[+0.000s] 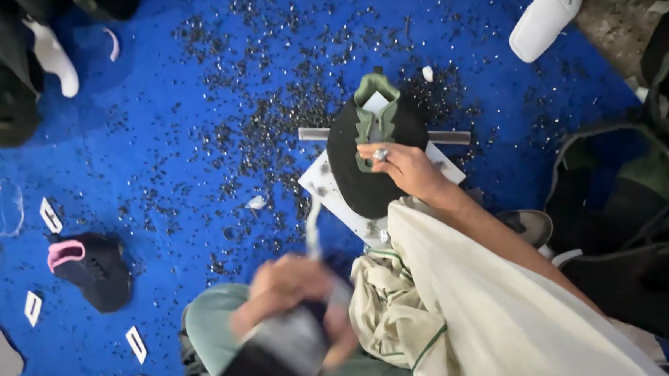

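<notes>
A black shoe upper with a green tongue lies on a white board on the blue mat. My right hand, with a ring on one finger, presses down on the upper near its tongue; a cream sleeve covers that arm. Low in the middle of the view, my left hand is blurred and closed around a grey and black object. A pale strip rises from that hand. What the object is cannot be made out.
Black scraps cover the blue mat. A metal bar lies under the upper. More black and green uppers are piled at left and right. A white sole, a pink-lined upper and small white tags lie around.
</notes>
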